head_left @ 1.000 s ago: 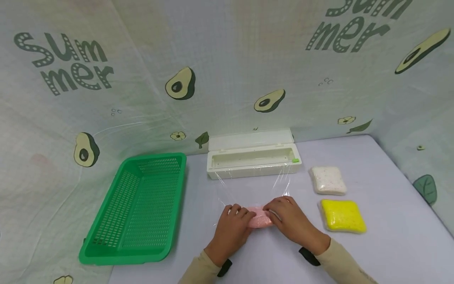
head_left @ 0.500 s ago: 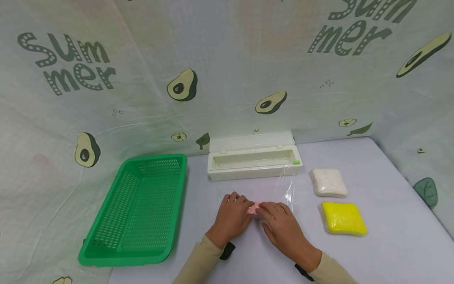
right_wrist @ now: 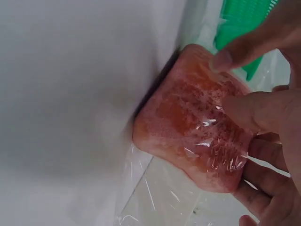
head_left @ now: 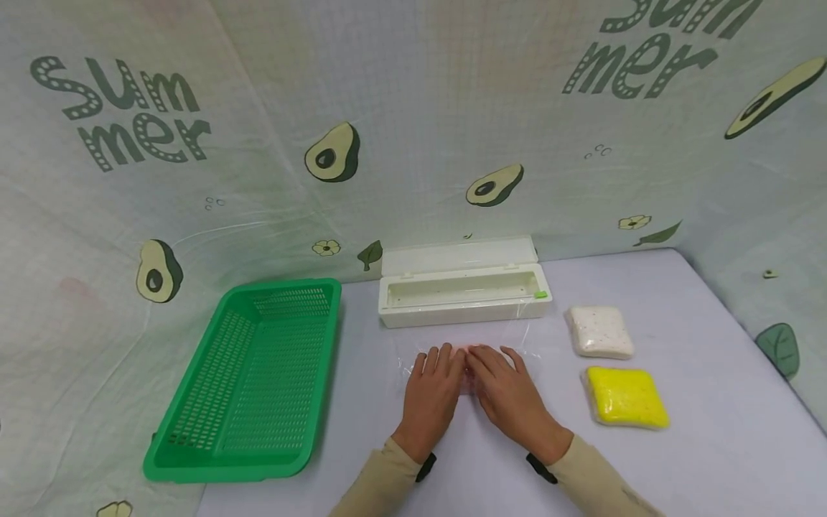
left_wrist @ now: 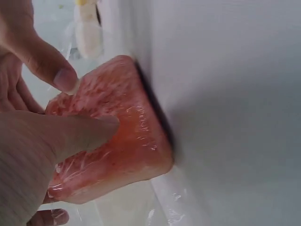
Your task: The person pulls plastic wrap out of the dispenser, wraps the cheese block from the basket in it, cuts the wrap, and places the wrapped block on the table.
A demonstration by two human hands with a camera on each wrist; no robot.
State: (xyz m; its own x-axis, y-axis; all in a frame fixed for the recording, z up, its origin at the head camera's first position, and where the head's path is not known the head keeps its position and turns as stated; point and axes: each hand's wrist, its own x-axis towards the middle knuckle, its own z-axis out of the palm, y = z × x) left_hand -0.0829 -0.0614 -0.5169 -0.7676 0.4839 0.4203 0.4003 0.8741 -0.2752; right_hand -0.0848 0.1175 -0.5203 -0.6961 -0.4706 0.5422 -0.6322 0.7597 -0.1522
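A rounded pink block (left_wrist: 141, 146), covered in shiny clear plastic film, is between my two hands at the middle of the table. My left hand (head_left: 428, 398) holds its left part, thumb laid on the near face and fingers on the far side. From the other side my right hand (head_left: 510, 402) holds the right part the same way, its thumb on the film in the right wrist view. Clear cling film (right_wrist: 150, 186) spreads out beyond the block toward a long white box (head_left: 465, 314) with its lid up. From above, the hands hide most of the block.
A green slotted basket (head_left: 316, 402) stands on the left. To the right lie a wrapped white block (head_left: 601, 332) and, nearer me, a wrapped yellow block (head_left: 627, 397). A printed cloth (head_left: 413, 129) hangs behind the table.
The pink block has moved slightly away from me, toward the white box, and is now mostly covered by my hands. Both hands have come closer together, the right one shifting left.
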